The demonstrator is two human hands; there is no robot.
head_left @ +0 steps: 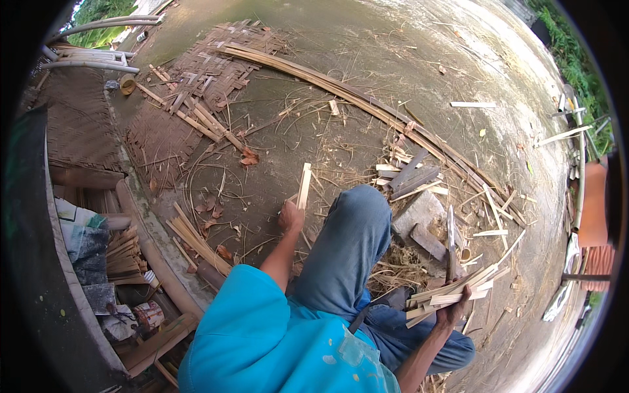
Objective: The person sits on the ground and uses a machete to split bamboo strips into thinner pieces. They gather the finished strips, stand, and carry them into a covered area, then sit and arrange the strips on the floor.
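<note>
- Your left hand point(291, 217) was clenched around a short pale piece point(304, 187) of split bamboo or wood, its far end up, left of your raised knee point(357, 216).
- Your right hand point(453, 308) grasped a loose fan of strips point(452, 298), ends uneven and splayed.
- A long blade point(451, 229) stood just above that fan; its handle met the strips, and you could not tell from this view whether your fingers held it too.
- A pale block point(418, 213) sat beyond your knee, with short offcuts point(416, 175) heaped just past it.
- Longer strips point(341, 88) lay curved across the ground point(393, 39), well away from both hands.
- Step in hand, as judged: sorting or gathering split strips, one lot per hand, rather than cutting; no edge was seen biting into wood.
- Next move, as judged: it called for joining your left piece to the fan, or laying it aside, with a firm right grip against slipping and bare fingers clear of the blade.
</note>
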